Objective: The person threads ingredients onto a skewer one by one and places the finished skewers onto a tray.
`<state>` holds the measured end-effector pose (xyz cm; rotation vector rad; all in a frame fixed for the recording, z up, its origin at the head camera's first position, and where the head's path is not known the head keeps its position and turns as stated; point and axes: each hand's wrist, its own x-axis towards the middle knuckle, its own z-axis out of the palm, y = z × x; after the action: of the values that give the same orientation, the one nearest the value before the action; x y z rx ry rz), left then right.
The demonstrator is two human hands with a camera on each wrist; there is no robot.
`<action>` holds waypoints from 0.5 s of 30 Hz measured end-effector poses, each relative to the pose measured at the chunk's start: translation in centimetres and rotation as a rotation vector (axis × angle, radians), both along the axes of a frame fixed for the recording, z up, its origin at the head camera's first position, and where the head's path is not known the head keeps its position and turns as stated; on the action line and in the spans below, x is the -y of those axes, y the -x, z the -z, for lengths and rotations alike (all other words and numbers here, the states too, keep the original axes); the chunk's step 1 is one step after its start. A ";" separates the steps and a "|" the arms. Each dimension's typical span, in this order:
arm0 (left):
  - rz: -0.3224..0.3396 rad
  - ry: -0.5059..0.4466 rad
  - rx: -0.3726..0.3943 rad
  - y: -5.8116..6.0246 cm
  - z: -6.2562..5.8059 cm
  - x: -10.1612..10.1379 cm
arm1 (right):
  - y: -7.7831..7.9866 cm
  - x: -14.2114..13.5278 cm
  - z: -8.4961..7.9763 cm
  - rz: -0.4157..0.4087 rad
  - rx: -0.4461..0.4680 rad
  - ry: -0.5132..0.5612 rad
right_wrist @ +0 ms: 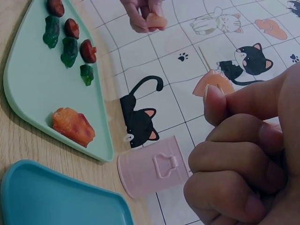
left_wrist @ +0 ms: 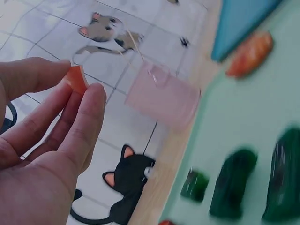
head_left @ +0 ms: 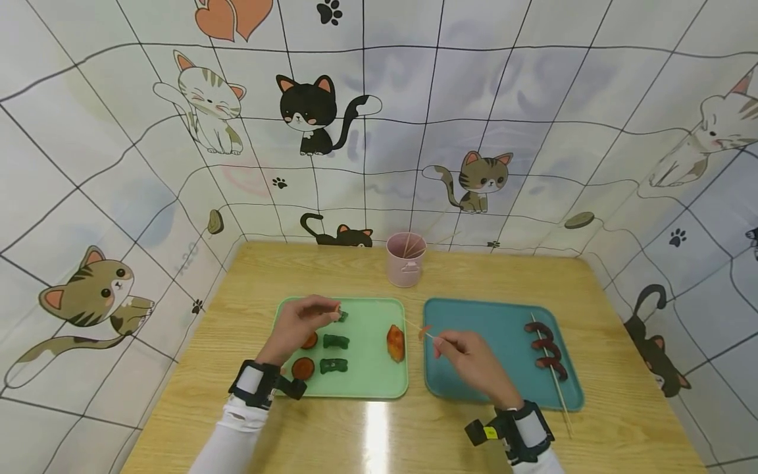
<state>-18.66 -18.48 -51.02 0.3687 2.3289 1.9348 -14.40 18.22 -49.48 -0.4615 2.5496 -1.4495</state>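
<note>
From my head, my left hand (head_left: 296, 326) is over the mint-green tray (head_left: 367, 382) at its ten o'clock; my right hand (head_left: 470, 362) is at nine o'clock over the blue tray (head_left: 474, 319), with skewered sausage pieces (head_left: 546, 344) at three. At my left wrist, I pinch an orange wedge (left_wrist: 76, 80) at ten o'clock, the pink bucket (left_wrist: 161, 101) near centre. At my right wrist, I pinch a thin skewer (right_wrist: 204, 56), an orange slice (right_wrist: 205, 84) threaded on it, at two o'clock; the bucket is at six.
</note>
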 end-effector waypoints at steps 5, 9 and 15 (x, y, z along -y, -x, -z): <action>0.040 -0.104 0.087 0.1 0.0 -0.9 | -0.2 0.5 -0.5 -0.024 -0.014 0.004; 0.076 -0.243 0.171 0.1 0.1 -1.8 | -0.4 1.1 -0.9 -0.062 -0.044 0.024; 0.185 -0.418 0.162 0.1 0.2 -2.9 | -0.6 1.7 -1.3 -0.085 -0.069 0.045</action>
<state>-18.71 -15.62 -51.23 0.4216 1.7193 2.2510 -13.82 16.56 -48.20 -0.6302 2.5202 -1.4884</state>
